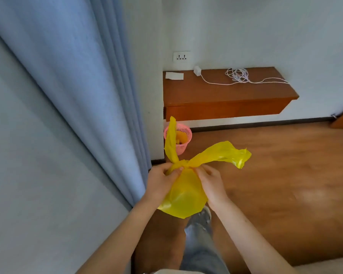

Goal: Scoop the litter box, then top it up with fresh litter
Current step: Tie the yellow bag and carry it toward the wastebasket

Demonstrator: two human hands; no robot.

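The thin yellow plastic bag [183, 196], bulging and rounded at its lower end, hangs in the air in front of me above the wooden plank floor [275, 175]. Its neck is gathered into a knot, from which two loose tails spread: one points to 12 o'clock, the other to 2 o'clock. My left hand [160, 182] has its grip closed on the knot from 9 o'clock, thumb and fingers pinching the gathered plastic. My right hand [211, 182] holds the neck from 3 o'clock, fingers curled into the plastic at the foot of the longer tail. Below the bag, at 6 o'clock, my leg in pale blue jeans [200, 248] stands on the floor.

At 12 o'clock from the bag, partly behind the upright tail, a small pink perforated plastic waste basket [183, 138] stands on the floor against the white wall. Above it a brown wooden wall-mounted table [226, 95] carries a white folded paper [174, 75], a white charger block [197, 70] and a tangled white cable [238, 75]. A white wall socket [181, 56] sits above the table. At 9 o'clock a pleated pale blue curtain [77, 86] hangs to the floor.
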